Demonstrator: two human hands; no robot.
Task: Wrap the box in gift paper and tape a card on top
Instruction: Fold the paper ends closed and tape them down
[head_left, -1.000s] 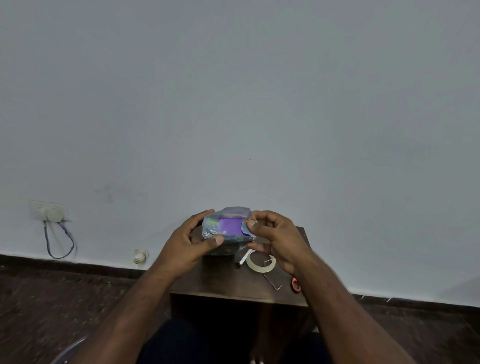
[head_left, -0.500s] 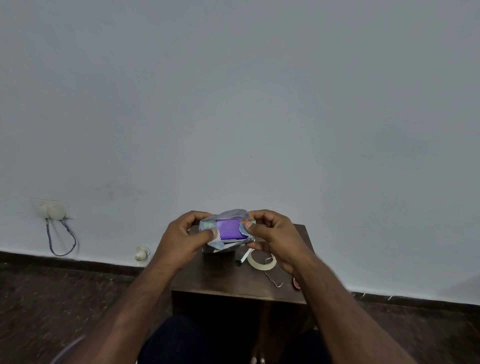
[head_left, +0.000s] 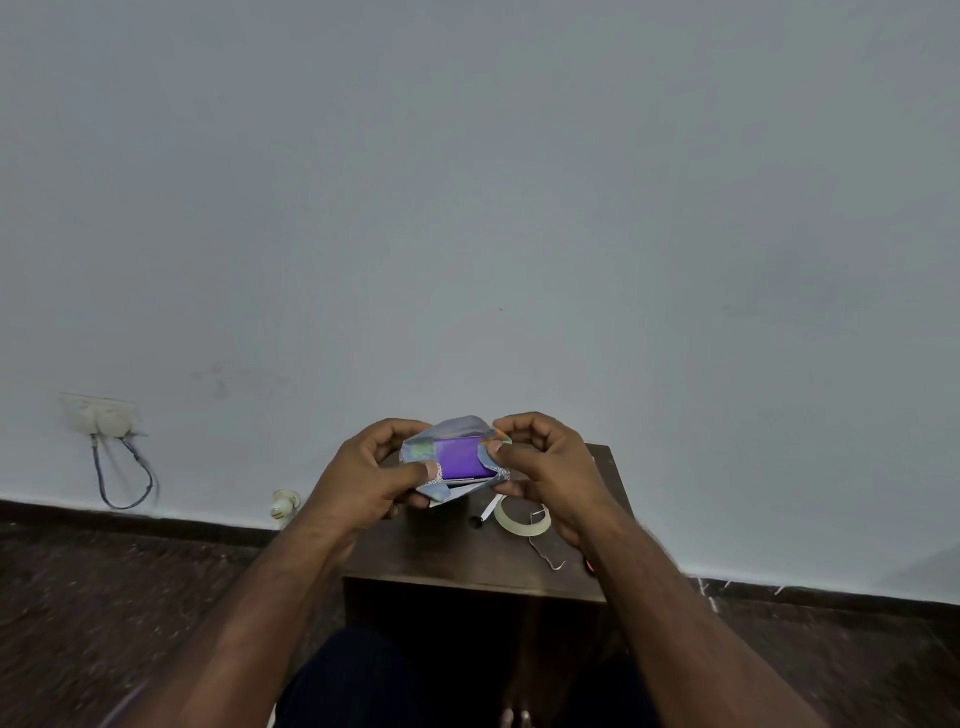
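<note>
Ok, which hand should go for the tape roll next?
Right, probably. The tape roll lies on the table just under the right hand. The left hand grips the box on the far side and could keep holding it.

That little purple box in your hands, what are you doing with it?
A person is wrapping the small purple box in patterned gift paper, held above a dark wooden table. The left hand and right hand each pinch a paper end. The purple end still shows. A roll of clear tape waits on the table.

Dim, flat light; wide-angle edge distortion.
</note>
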